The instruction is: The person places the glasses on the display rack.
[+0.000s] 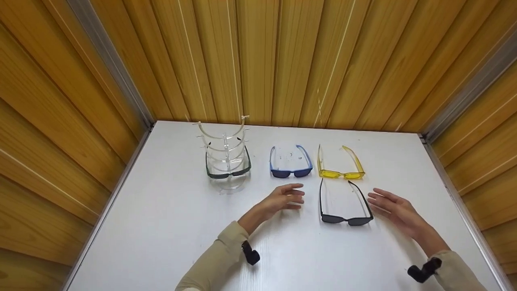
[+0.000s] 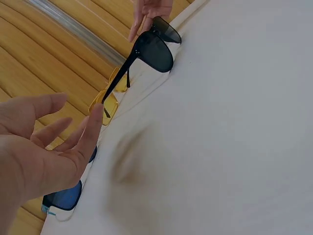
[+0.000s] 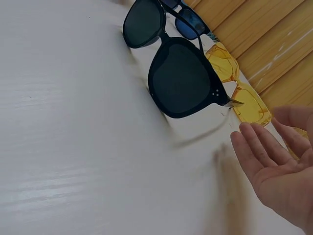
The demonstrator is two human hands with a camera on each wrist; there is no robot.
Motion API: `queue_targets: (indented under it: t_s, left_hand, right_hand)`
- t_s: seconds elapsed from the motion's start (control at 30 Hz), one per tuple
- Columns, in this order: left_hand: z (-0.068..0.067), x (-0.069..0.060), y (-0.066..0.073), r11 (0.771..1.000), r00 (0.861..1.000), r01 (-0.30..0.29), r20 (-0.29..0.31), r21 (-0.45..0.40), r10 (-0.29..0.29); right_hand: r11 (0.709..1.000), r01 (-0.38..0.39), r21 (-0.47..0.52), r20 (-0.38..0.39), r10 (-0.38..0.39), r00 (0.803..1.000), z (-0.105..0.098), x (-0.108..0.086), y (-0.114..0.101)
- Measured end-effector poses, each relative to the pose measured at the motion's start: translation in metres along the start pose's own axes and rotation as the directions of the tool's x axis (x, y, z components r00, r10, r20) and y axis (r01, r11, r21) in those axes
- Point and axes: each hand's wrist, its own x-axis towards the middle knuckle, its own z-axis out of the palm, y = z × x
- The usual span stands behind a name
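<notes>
Black sunglasses (image 1: 346, 220) lie on the white table between my two hands, lenses toward me and temples spread toward the back. To their left is my left hand (image 1: 281, 198), its fingers apart and loosely bent, holding nothing. Over on the right, my right hand (image 1: 398, 211) is near the right temple with fingers extended; the right wrist view shows a gap between its fingertips and the black frame (image 3: 183, 78). Yellow glasses (image 1: 341, 174) lie just behind the black pair. Left of those are blue sunglasses (image 1: 291, 173), temples also spread.
A clear glasses stand (image 1: 227, 151) with several curved tiers stands at the back left. Dark green-framed sunglasses (image 1: 229, 173) sit on its low tier. Wood-patterned panels (image 1: 258, 60) wall the table (image 1: 153, 226) at the back and both sides.
</notes>
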Motion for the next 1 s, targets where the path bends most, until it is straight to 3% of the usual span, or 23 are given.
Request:
queue_targets:
  t_s: [0.13,0.4,0.7,1.0]
  left_hand:
    - [0.014,0.007,-0.003,1.000,1.000,0.026,0.016,-0.014,-0.025]
    - [0.028,0.016,-0.007,0.999,0.999,0.026,0.047,-0.046,-0.024]
    - [0.033,0.021,-0.011,0.997,0.997,-0.002,0.076,-0.074,0.008]
    - [0.038,0.021,-0.011,0.997,0.996,-0.009,0.088,-0.074,0.016]
  right_hand:
    - [0.998,-0.064,-0.026,-0.003,0.064,0.998,0.004,0.002,0.004]
    - [0.995,-0.100,-0.009,0.130,0.100,0.986,0.004,0.007,0.008]
    - [0.988,-0.133,-0.080,0.089,0.140,0.986,0.002,0.002,0.007]
    - [0.984,-0.178,-0.015,0.104,0.178,0.978,0.001,-0.006,0.015]
